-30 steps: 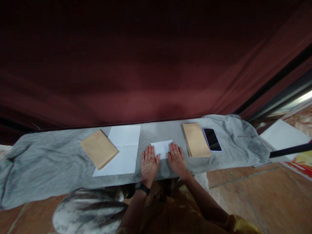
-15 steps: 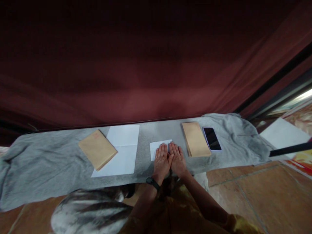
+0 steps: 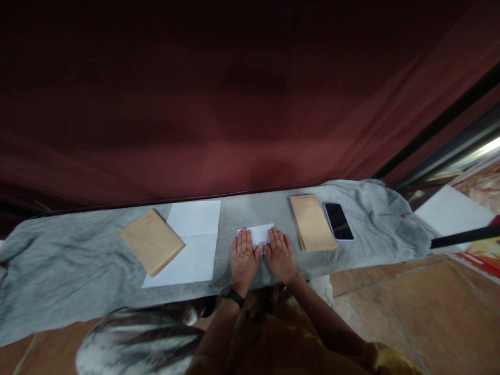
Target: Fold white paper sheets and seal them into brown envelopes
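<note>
A small folded sheet of white paper lies on the grey cloth straight in front of me. Flat on its left part rests my left hand, fingers stretched out and a dark band on the wrist. My right hand lies flat over the paper's right edge, palm down. Both thumbs point inward near the paper's lower edge, with a strip of white showing between the hands. The paper's two sides are hidden under the fingers.
To the left, a stack of brown envelopes overlaps a larger creased white sheet. Another brown envelope stack lies right of my hands, beside a phone in a pale purple case. A dark red curtain hangs behind.
My left hand has slid left across the paper, away from my right hand, uncovering the paper's middle. My right hand stays nearly in place.
</note>
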The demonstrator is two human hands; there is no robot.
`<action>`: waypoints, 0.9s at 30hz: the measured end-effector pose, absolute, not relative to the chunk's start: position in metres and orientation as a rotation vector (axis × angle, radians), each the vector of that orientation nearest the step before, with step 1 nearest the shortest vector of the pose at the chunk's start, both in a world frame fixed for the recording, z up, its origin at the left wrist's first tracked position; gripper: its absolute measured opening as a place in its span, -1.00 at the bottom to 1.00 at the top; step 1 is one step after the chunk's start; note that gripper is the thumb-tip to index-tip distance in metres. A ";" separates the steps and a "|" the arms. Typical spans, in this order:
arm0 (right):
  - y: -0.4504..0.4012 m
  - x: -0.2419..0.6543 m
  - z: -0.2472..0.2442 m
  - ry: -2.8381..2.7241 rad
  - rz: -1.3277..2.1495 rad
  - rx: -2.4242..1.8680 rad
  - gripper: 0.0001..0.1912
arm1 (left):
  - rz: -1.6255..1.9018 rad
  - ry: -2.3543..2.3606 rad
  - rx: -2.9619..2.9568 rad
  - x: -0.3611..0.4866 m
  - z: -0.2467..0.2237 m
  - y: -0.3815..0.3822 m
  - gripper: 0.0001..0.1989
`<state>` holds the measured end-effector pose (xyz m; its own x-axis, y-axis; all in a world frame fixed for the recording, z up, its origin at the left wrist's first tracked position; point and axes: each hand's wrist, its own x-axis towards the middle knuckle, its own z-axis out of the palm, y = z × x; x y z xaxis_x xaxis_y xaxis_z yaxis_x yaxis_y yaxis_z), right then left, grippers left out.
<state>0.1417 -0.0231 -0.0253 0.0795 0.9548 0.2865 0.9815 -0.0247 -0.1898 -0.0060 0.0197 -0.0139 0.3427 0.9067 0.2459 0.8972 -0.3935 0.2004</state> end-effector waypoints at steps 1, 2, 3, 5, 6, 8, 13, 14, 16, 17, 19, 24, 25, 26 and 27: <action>-0.023 0.142 -0.025 -1.922 -0.120 -2.026 -0.41 | 0.512 1.726 2.546 -0.009 -0.014 0.019 -0.35; -0.023 0.141 -0.024 -1.921 -0.128 -2.021 -0.41 | 0.526 1.736 2.542 -0.012 -0.014 0.019 -0.35; -0.023 0.141 -0.024 -1.922 -0.134 -2.016 -0.41 | 0.539 1.744 2.539 -0.015 -0.015 0.018 -0.35; -0.024 0.141 -0.023 -1.925 -0.142 -2.007 -0.42 | 0.556 1.753 2.534 -0.020 -0.016 0.017 -0.36; -0.024 0.141 -0.022 -1.924 -0.144 -2.005 -0.42 | 0.560 1.754 2.534 -0.022 -0.017 0.017 -0.37; -0.025 0.141 -0.021 -1.918 -0.145 -2.004 -0.43 | 0.558 1.752 2.539 -0.025 -0.019 0.016 -0.40; -0.024 0.139 -0.018 -1.889 -0.108 -2.012 -0.45 | 0.542 1.747 2.549 -0.025 -0.016 0.015 -0.43; -0.022 0.137 -0.018 -1.873 -0.099 -2.022 -0.46 | 0.532 1.750 2.549 -0.025 -0.015 0.015 -0.43; -0.017 0.132 -0.016 -1.845 -0.078 -2.031 -0.47 | 0.506 1.751 2.555 -0.025 -0.012 0.015 -0.43; -0.013 0.128 -0.016 -1.844 -0.060 -2.024 -0.47 | 0.493 1.749 2.559 -0.025 -0.011 0.015 -0.43; -0.005 0.118 -0.014 -1.878 -0.006 -1.980 -0.48 | 0.462 1.742 2.571 -0.025 -0.011 0.015 -0.43; 0.009 0.100 -0.014 -2.036 0.096 -1.829 -0.51 | 0.380 1.736 2.593 -0.027 -0.014 0.016 -0.41; 0.009 0.099 -0.014 -2.051 0.091 -1.818 -0.52 | 0.376 1.739 2.593 -0.027 -0.014 0.015 -0.41; 0.009 0.100 -0.015 -2.057 0.080 -1.815 -0.52 | 0.379 1.740 2.592 -0.027 -0.015 0.015 -0.41; 0.009 0.102 -0.015 -2.057 0.065 -1.818 -0.51 | 0.387 1.740 2.589 -0.026 -0.015 0.015 -0.42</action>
